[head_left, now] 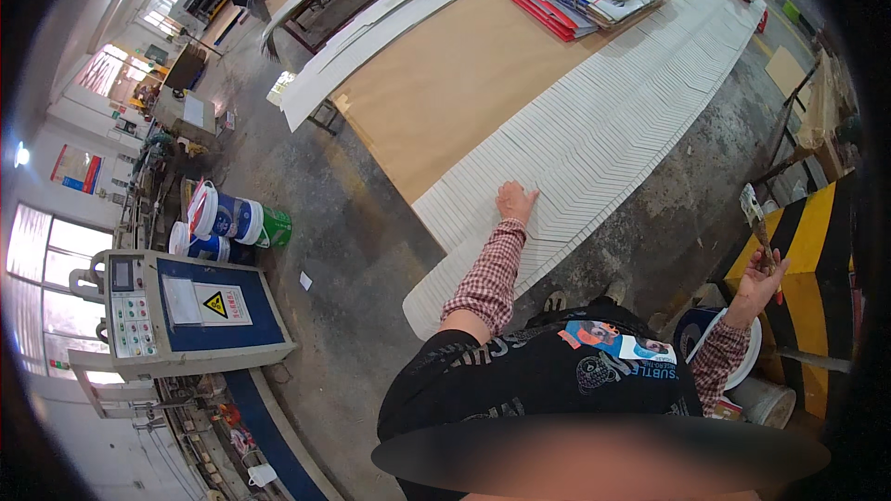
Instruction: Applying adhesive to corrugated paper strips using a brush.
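left hand (516,202), fingers bunched, thumb apart, could skew overlapped sheets (599,134) if dragged; right hand (758,288) finger-pinches brush (757,221).

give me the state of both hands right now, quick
Left hand: on the overlapping white paper sheets; cannot tell if open or closed.
Right hand: closed, holding a slender brown-and-white brush-like tool.

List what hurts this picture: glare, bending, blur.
Head view: the left-hand window is washed out and a wall-side lamp glares; head view: the window's frame leans and bows, with black corners; head view: a blurred patch fills the bottom, while the left hand and paper sheets look fairly clear.
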### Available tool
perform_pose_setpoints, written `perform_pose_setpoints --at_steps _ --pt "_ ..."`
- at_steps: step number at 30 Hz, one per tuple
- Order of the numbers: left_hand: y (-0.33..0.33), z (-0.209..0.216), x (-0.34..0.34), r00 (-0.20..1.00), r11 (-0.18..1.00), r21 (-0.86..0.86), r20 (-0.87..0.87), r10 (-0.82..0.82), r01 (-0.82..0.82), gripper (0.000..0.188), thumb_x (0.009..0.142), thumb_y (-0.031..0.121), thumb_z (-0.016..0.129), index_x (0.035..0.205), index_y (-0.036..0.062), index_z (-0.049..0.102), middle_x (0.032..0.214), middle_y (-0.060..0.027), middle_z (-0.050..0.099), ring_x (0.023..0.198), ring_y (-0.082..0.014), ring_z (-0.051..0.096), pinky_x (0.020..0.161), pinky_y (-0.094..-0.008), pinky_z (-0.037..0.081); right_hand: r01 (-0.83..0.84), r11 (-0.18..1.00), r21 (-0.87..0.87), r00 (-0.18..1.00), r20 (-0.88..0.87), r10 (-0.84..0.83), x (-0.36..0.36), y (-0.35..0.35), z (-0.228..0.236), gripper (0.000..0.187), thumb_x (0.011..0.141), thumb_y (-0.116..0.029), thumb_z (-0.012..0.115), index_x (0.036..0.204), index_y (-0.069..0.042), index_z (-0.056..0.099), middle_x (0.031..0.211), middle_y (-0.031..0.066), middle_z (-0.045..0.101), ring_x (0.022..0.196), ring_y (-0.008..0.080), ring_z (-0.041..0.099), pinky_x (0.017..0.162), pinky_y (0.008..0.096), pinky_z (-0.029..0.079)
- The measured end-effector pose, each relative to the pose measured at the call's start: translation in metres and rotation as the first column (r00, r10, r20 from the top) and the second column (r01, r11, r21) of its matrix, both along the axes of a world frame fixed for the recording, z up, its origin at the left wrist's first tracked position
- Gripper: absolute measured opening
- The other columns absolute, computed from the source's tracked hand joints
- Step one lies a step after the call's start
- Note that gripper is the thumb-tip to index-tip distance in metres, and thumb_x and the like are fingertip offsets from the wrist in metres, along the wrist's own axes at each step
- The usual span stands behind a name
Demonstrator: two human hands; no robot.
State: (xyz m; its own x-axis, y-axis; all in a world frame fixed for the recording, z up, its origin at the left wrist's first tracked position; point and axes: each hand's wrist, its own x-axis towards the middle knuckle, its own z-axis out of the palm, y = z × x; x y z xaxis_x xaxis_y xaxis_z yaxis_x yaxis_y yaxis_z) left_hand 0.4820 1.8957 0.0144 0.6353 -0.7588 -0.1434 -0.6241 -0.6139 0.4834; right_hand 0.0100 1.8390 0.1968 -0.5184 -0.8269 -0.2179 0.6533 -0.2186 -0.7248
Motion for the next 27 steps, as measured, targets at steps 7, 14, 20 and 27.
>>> perform_pose_setpoints --at_steps 7,14,20,27 --pt "0.001 -0.004 0.004 1.0 1.0 0.003 -0.012 -0.002 0.002 0.043 0.073 0.041 0.069 0.092 0.003 0.06 0.099 -0.0127 0.057 0.099 -0.0278 0.051 0.085 -0.0421 0.041 0.027 0.999 -0.044 1.0 0.007 -0.026 0.004 0.004 0.0 0.038 0.088 -0.033 0.057 0.101 0.003 0.056 0.087 0.0166 0.061 0.079 0.0217 0.06 0.072 0.0273 0.052" --pt "0.0 -0.006 0.004 1.0 1.0 0.018 -0.025 0.018 -0.018 0.044 0.072 0.042 0.069 0.094 0.0043 0.06 0.101 -0.0136 0.056 0.102 -0.029 0.05 0.088 -0.0448 0.038 -0.001 0.999 -0.032 0.997 0.075 0.004 0.001 0.008 0.001 0.037 0.088 -0.032 0.058 0.1 0.003 0.056 0.089 0.0158 0.06 0.079 0.021 0.059 0.07 0.0265 0.052" --pt "-0.003 -0.004 0.002 0.998 0.999 0.019 -0.054 0.039 -0.038 0.044 0.072 0.042 0.069 0.094 0.0046 0.06 0.101 -0.0145 0.056 0.102 -0.0313 0.05 0.088 -0.0457 0.038 0.023 0.999 -0.027 1.0 0.012 -0.022 -0.007 0.013 0.002 0.039 0.088 -0.034 0.058 0.102 0.002 0.055 0.09 0.0147 0.058 0.08 0.02 0.058 0.071 0.0261 0.051" --pt "-0.006 -0.004 0.005 0.999 1.0 0.028 -0.047 0.013 -0.012 0.045 0.072 0.042 0.069 0.094 0.003 0.061 0.101 -0.0154 0.057 0.098 -0.0325 0.053 0.083 -0.0453 0.042 0.032 0.998 -0.045 0.999 0.026 -0.031 -0.011 0.018 0.001 0.04 0.087 -0.034 0.059 0.104 0.002 0.053 0.092 0.0149 0.056 0.083 0.0205 0.057 0.072 0.0267 0.051"
